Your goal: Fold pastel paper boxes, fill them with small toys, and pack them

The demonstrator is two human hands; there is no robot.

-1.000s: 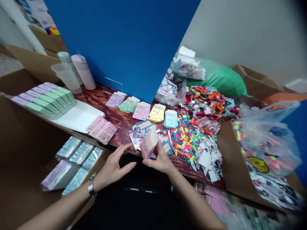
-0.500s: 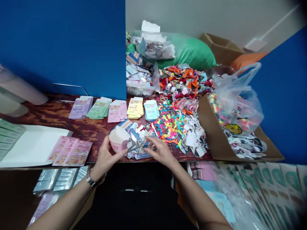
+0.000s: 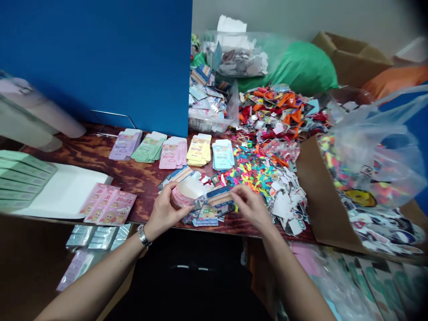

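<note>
"Head view: what does each hand have?"

"The left hand (image 3: 169,210) has its fingers curled round a small pink carton (image 3: 181,199), its uncapped mouth tilted up, over the front part of the desk (image 3: 142,180). The right hand (image 3: 253,208) pinches one end of a blue-and-tan printed card (image 3: 219,196) between its fingers; the other end points toward the carton."

"Are card and carton touching?"

"I can't tell; they sit too close together from here. Loose printed cards (image 3: 205,222) lie on the desk below."

"How would the carton handle?"

"Light, I'd judge, and thin paperboard: stiff along its folds, but the walls would likely buckle if squeezed hard. I'd hold it low, thumb opposite fingers, leaving the rim free."

"And the card?"

"Almost weightless and springy, perhaps slick if glossy. A gentle pinch at the short end, as now, should suit; pressing mid-length could crease it."
</note>
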